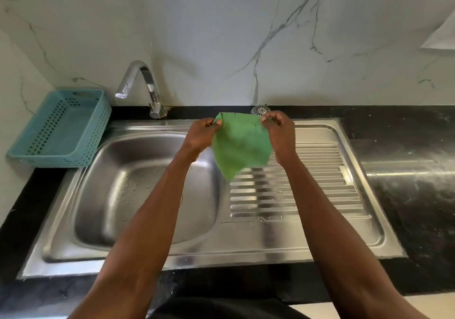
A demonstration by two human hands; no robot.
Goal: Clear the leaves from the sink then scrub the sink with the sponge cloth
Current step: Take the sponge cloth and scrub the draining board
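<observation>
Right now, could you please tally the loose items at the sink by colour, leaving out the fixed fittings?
Green: 1, the sponge cloth, pinched by its top corners between the left hand and right hand
Teal: 1, the perforated basket left of the basin
Silver: 1, the round strainer behind the cloth
Total: 3
</observation>
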